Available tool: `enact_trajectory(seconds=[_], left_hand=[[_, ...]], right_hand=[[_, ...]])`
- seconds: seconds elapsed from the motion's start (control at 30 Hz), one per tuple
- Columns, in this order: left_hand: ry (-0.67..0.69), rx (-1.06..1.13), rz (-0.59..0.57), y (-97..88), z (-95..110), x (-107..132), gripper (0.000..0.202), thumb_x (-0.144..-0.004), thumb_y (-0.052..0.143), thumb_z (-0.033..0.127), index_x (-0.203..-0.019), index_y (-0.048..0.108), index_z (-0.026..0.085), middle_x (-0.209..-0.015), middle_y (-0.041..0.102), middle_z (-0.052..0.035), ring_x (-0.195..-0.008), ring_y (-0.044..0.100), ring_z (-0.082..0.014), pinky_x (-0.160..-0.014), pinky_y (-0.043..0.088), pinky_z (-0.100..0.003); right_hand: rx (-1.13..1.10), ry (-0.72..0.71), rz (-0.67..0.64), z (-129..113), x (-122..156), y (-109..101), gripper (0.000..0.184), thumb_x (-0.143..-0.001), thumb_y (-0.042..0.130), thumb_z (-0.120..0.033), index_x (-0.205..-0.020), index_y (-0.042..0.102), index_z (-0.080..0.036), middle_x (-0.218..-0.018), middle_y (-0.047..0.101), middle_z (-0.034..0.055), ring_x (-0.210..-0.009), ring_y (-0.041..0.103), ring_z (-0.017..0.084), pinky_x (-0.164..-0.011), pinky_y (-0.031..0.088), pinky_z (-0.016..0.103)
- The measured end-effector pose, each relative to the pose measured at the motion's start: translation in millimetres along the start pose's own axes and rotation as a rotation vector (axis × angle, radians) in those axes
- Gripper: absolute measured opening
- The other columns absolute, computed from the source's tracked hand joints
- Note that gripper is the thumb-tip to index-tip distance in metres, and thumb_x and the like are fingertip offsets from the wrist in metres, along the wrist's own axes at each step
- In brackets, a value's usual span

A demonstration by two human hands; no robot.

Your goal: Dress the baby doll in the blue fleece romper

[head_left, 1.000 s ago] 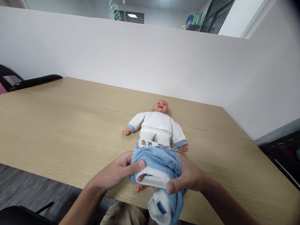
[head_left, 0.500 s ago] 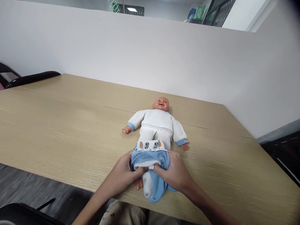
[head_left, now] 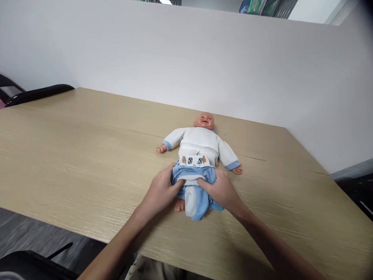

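A baby doll (head_left: pixel 201 140) in a white top with blue cuffs lies on its back on the wooden table (head_left: pixel 82 152), head toward the far wall. Bunched blue trousers (head_left: pixel 197 191) with a white band sit over its legs, below a printed waistband. My left hand (head_left: pixel 160 192) grips the left side of the trousers, fingers closed on the cloth. On the other side, my right hand (head_left: pixel 223 190) pinches the fabric at the doll's hip. One bare doll foot (head_left: pixel 179 205) pokes out under the trousers.
A white partition wall (head_left: pixel 189 62) runs behind the table and along its right side. A black chair (head_left: pixel 29 94) stands at the far left corner. Another dark chair part (head_left: pixel 23 265) shows at the bottom left, near the table's front edge.
Both hands have pushed the blue trousers up the doll's legs toward its waist. The loose trouser end that hung over the table edge now lies on the table.
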State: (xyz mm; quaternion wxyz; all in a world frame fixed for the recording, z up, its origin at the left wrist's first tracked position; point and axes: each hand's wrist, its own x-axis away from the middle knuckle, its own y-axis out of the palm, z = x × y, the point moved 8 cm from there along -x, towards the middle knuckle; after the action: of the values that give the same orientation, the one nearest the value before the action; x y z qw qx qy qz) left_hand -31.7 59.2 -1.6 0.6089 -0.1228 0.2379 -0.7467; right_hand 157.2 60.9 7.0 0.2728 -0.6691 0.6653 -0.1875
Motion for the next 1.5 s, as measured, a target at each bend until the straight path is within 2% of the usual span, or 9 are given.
enact_trajectory(seconds=[0.23,0.43,0.6,0.77,0.93,1.17,1.3,1.43,1.5], left_hand=[[-0.107,0.262,-0.115,-11.1,12.7,46.2,0.050,-0.097,0.067,0.040,-0.144,0.058,0.027,-0.147,0.066,-0.0049,-0.133,0.063,-0.0291,-0.108,0.051,-0.037],[-0.220,0.102,-0.221,-3.8,-18.4,77.6,0.056,-0.094,0.064,0.039,-0.147,0.053,0.026,-0.155,0.058,-0.0092,-0.140,0.054,-0.0362,-0.116,0.043,-0.047],[-0.184,-0.133,-0.212,6.3,-37.5,69.2,0.043,-0.096,0.059,0.038,-0.134,0.056,0.019,-0.127,0.068,-0.0141,-0.122,0.056,-0.0386,-0.110,0.040,-0.054],[-0.034,-0.145,-0.183,16.3,-37.3,66.5,0.035,-0.095,0.056,0.026,-0.129,0.056,0.020,-0.131,0.063,-0.0127,-0.128,0.051,-0.0347,-0.114,0.034,-0.053],[-0.018,0.094,-0.099,14.9,-35.2,70.2,0.044,-0.096,0.053,0.024,-0.140,0.047,0.021,-0.141,0.059,-0.0132,-0.132,0.053,-0.0308,-0.114,0.040,-0.047],[0.094,0.129,0.005,-6.5,-24.5,55.6,0.027,-0.100,0.052,0.029,-0.124,0.060,0.018,-0.135,0.065,-0.0135,-0.129,0.059,-0.0296,-0.112,0.046,-0.046],[0.168,0.123,-0.087,-16.6,-15.3,42.1,0.028,-0.100,0.053,0.032,-0.122,0.066,0.019,-0.138,0.068,-0.0115,-0.132,0.060,-0.0295,-0.116,0.047,-0.046],[0.041,0.173,-0.210,-25.0,-20.9,36.4,0.050,-0.099,0.062,0.042,-0.144,0.059,0.021,-0.159,0.055,-0.0131,-0.146,0.051,-0.0343,-0.125,0.040,-0.053],[-0.014,0.228,-0.283,-27.9,-23.5,37.5,0.059,-0.098,0.066,0.045,-0.151,0.052,0.024,-0.165,0.048,-0.0120,-0.152,0.046,-0.0340,-0.128,0.036,-0.054]], right_hand=[[-0.015,0.041,-0.346,-35.9,30.4,-2.5,0.015,-0.082,0.069,-0.031,-0.072,0.062,-0.021,-0.074,0.071,-0.0009,-0.064,0.061,0.016,-0.058,0.045,0.028],[0.100,-0.051,-0.351,-47.4,53.8,17.7,0.011,-0.077,0.072,-0.023,-0.072,0.063,-0.021,-0.072,0.072,-0.0009,-0.061,0.059,0.015,-0.056,0.038,0.028],[0.223,-0.086,-0.219,-38.8,52.2,24.2,0.016,-0.077,0.070,-0.022,-0.092,0.065,-0.023,-0.099,0.074,0.0052,-0.087,0.069,0.025,-0.075,0.049,0.037],[0.330,-0.074,-0.212,-27.9,61.1,30.6,0.032,-0.081,0.066,-0.025,-0.112,0.059,-0.023,-0.113,0.071,0.0110,-0.097,0.069,0.032,-0.082,0.051,0.045],[0.083,-0.129,-0.224,-24.5,61.6,32.5,0.039,-0.078,0.070,-0.019,-0.116,0.062,-0.024,-0.117,0.072,0.0066,-0.103,0.070,0.028,-0.089,0.053,0.042],[-0.021,-0.241,-0.143,-25.7,48.7,22.5,0.015,-0.076,0.069,-0.011,-0.083,0.062,-0.022,-0.086,0.071,-0.0017,-0.074,0.064,0.017,-0.068,0.047,0.029],[-0.001,-0.331,-0.256,-30.5,37.1,19.6,0.010,-0.082,0.074,-0.019,-0.085,0.065,-0.022,-0.087,0.072,-0.0014,-0.078,0.067,0.019,-0.073,0.050,0.031],[-0.013,-0.318,-0.368,-27.1,35.9,8.0,0.037,-0.087,0.082,-0.038,-0.117,0.067,-0.023,-0.114,0.073,0.0043,-0.103,0.068,0.025,-0.094,0.053,0.039],[-0.115,-0.260,-0.381,-17.7,37.9,0.4,0.040,-0.089,0.082,-0.044,-0.119,0.066,-0.023,-0.118,0.070,0.0054,-0.110,0.066,0.027,-0.098,0.053,0.040]])
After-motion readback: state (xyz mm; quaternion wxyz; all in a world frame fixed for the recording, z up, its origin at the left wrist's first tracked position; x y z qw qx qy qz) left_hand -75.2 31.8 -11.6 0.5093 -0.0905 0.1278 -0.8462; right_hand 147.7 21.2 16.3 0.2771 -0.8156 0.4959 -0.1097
